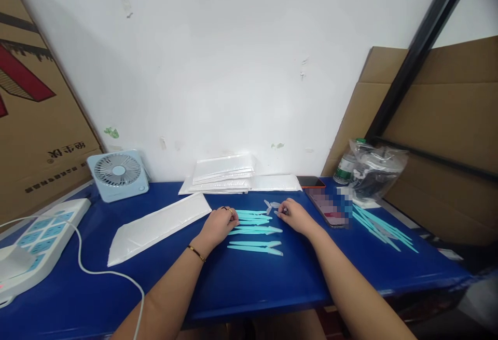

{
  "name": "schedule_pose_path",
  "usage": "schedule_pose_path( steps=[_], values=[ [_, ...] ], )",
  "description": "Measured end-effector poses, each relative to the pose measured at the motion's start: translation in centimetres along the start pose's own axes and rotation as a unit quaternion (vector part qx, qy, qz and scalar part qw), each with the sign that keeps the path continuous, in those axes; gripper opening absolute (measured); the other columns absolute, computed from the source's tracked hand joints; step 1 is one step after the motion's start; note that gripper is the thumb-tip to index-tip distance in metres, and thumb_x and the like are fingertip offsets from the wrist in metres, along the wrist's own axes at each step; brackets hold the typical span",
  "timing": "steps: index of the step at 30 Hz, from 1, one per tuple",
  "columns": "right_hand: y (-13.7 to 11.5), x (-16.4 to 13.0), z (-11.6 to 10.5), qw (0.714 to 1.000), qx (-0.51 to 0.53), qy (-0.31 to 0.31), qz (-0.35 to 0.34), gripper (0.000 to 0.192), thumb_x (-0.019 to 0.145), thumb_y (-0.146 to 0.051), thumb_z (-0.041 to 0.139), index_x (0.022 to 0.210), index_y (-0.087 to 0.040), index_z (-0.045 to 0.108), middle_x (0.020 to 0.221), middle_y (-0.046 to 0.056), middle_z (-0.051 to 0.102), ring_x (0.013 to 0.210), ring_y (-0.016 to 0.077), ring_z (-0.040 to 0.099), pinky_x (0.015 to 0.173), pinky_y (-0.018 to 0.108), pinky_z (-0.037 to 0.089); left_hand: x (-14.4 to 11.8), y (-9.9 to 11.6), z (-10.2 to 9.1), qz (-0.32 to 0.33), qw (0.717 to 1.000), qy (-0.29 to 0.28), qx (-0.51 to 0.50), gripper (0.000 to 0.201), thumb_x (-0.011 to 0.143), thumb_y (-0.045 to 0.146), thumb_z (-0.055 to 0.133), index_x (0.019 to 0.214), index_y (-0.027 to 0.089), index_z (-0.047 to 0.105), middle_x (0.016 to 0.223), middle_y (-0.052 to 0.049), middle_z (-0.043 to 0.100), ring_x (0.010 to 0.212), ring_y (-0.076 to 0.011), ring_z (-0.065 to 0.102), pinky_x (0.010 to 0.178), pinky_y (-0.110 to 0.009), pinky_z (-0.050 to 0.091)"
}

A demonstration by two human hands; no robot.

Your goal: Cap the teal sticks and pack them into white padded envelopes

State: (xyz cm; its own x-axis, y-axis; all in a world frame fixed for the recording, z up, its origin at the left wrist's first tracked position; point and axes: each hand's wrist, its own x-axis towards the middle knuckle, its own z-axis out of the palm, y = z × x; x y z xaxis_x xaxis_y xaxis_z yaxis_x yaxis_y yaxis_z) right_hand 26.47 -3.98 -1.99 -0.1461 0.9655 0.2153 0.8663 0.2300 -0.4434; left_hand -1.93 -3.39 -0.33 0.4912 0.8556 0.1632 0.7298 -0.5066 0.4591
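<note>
Resting at frame centre on the blue tabletop (249, 283), the left hand (220, 223) lies curled, fingertips touching a row of turquoise razors (254, 231). Just right of them, the right hand (293, 215) pinches a small clear cap (272, 205). More razors (383, 228) lie far right; a white pouch (157, 226) sits left.

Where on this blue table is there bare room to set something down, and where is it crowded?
Bare blue table runs along the near edge, below the teal razors and between both forearms. Another patch lies between the white pouch and the power strip, crossed by its cord. Crowded: around the left hand and right hand, the phone and the razors beyond it.
</note>
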Motion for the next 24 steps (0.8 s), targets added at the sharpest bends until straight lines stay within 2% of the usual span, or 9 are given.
schedule_pose_path(
  steps=[3, 6, 9, 14, 24],
  values=[
    [-0.6, -0.5, -0.6, 0.999, 0.03, 0.005, -0.022, 0.003, 0.077, -0.022, 0.056, 0.077, -0.019, 0.058, 0.079, 0.002, 0.059, 0.07, 0.0147, 0.053, 0.065, 0.025, 0.04, -0.1, -0.1, -0.3, -0.014, 0.997, 0.013, -0.076, 0.014, 0.083, 0.031, 0.046, 0.081, 0.02, 0.055, 0.075, 0.0, 0.059, 0.071, -0.0148, 0.053, 0.064, -0.025, 0.037],
    [-1.3, -1.0, -1.3, 0.992, 0.113, 0.019, -0.043, 0.01, 0.08, -0.029, 0.055, 0.082, -0.021, 0.06, 0.07, 0.0, 0.061, 0.062, 0.0136, 0.052, 0.059, 0.024, 0.04, -0.2, -0.2, -0.4, -0.017, 0.987, 0.018, -0.158, 0.017, 0.085, 0.033, 0.041, 0.083, 0.019, 0.051, 0.072, 0.002, 0.054, 0.067, -0.0126, 0.049, 0.062, -0.023, 0.038],
    [-2.1, -1.2, -1.7, 0.978, 0.178, 0.061, -0.087, 0.016, 0.081, -0.033, 0.056, 0.086, -0.021, 0.065, 0.077, 0.003, 0.065, 0.067, 0.0155, 0.056, 0.062, 0.027, 0.044, 0.0, -0.3, -0.3, -0.032, 0.979, 0.016, -0.203, 0.02, 0.085, 0.034, 0.038, 0.081, 0.019, 0.049, 0.071, 0.002, 0.051, 0.064, -0.0114, 0.045, 0.06, -0.023, 0.037],
    [-2.8, -1.3, -1.6, 0.961, 0.216, 0.094, -0.142, 0.017, 0.08, -0.035, 0.059, 0.081, -0.022, 0.07, 0.085, 0.006, 0.067, 0.078, 0.0188, 0.061, 0.069, 0.031, 0.048, 0.1, -0.4, -0.1, -0.056, 0.972, 0.011, -0.228, 0.023, 0.084, 0.038, 0.038, 0.08, 0.018, 0.048, 0.07, 0.002, 0.048, 0.063, -0.0113, 0.042, 0.059, -0.023, 0.036],
    [-2.7, -1.3, -1.6, 0.954, 0.232, 0.105, -0.156, 0.012, 0.078, -0.031, 0.063, 0.08, -0.024, 0.072, 0.085, 0.005, 0.067, 0.08, 0.0183, 0.063, 0.073, 0.03, 0.05, 0.1, -0.9, 0.1, -0.056, 0.971, 0.015, -0.234, 0.023, 0.084, 0.038, 0.038, 0.081, 0.018, 0.049, 0.071, 0.002, 0.047, 0.065, -0.0115, 0.043, 0.062, -0.024, 0.037]
  ],
)
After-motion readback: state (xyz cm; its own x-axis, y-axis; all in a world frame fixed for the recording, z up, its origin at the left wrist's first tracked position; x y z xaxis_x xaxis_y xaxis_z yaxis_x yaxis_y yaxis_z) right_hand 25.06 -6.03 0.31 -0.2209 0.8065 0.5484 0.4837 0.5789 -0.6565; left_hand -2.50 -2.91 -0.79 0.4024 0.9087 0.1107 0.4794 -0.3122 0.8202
